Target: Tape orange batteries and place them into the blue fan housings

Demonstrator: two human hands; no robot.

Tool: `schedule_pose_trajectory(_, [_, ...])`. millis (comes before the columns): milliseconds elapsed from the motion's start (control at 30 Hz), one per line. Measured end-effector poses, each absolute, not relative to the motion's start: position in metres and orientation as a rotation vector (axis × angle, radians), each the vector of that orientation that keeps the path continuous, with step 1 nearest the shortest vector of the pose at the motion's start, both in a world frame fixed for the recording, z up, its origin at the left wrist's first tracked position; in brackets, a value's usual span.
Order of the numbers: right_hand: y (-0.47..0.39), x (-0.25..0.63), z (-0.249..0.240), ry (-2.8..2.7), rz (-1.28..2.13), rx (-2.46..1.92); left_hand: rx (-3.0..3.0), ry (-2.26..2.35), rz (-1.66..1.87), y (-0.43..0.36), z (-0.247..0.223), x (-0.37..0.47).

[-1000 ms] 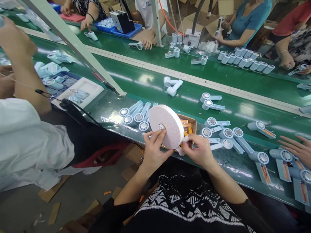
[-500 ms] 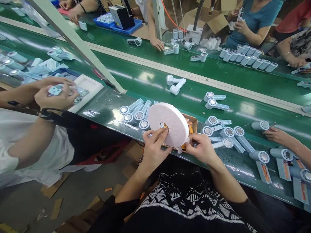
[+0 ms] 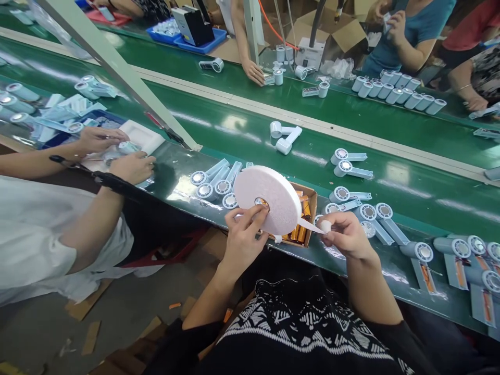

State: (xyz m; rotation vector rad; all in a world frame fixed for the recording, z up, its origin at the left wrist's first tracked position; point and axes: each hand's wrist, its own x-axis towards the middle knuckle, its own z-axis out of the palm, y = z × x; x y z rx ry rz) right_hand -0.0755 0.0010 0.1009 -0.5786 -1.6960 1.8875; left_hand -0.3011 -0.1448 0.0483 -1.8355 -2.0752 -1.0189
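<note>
A large white roll of tape (image 3: 269,195) stands tilted above the bench edge. Fingers of my left hand (image 3: 247,232) grip it at its centre hole. My right hand (image 3: 346,232) pinches the free end of a white strip (image 3: 310,225) stretched from the roll's right side, with a small white wad at the fingertips. Behind and below the roll is a cardboard box (image 3: 312,200) of orange cylinders (image 3: 301,233), partly hidden. Light blue fan-like units (image 3: 223,186) lie left of the roll, and more units (image 3: 367,212) lie beyond my right hand.
A green conveyor (image 3: 219,117) runs behind the bench, carrying a pair of blue units (image 3: 287,140). A slanted metal post (image 3: 117,73) rises at the left. Beside me, a person's hands (image 3: 133,166) work near a white foam tray (image 3: 142,136). Other people sit across the conveyor.
My right hand has moved right, drawing out a length of white strip and uncovering more of the box. The neighbour's hands have shifted right. Units at the far right have changed position; the reaching hand there is gone.
</note>
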Motion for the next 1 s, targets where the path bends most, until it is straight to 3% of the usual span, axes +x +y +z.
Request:
schedule_pose_trajectory(167, [0.003,-0.080,0.109,-1.409,1.962,-0.233,-1.903,-1.971,-0.980,-0.143,0.048,-0.302])
schedule_pose_trajectory(367, [0.012,-0.065,0.131,-1.505,1.741,-0.282,-1.938,-1.977,-0.994,-0.143,0.040,-0.307])
schedule_pose_trajectory(667, [0.013,-0.040,0.130,-2.402,1.297,-0.238,-2.051,-1.999,-1.176,-0.143,0.037,-0.308])
schedule_pose_trajectory(800, [-0.001,-0.056,0.122,-2.280,1.055,-0.386,-2.093,-2.021,-1.232,-0.142,0.040,-0.308])
schedule_pose_trajectory(1000, [-0.013,-0.067,0.115,-2.115,1.142,-0.415,-2.136,-2.008,-1.260,-0.143,0.044,-0.304])
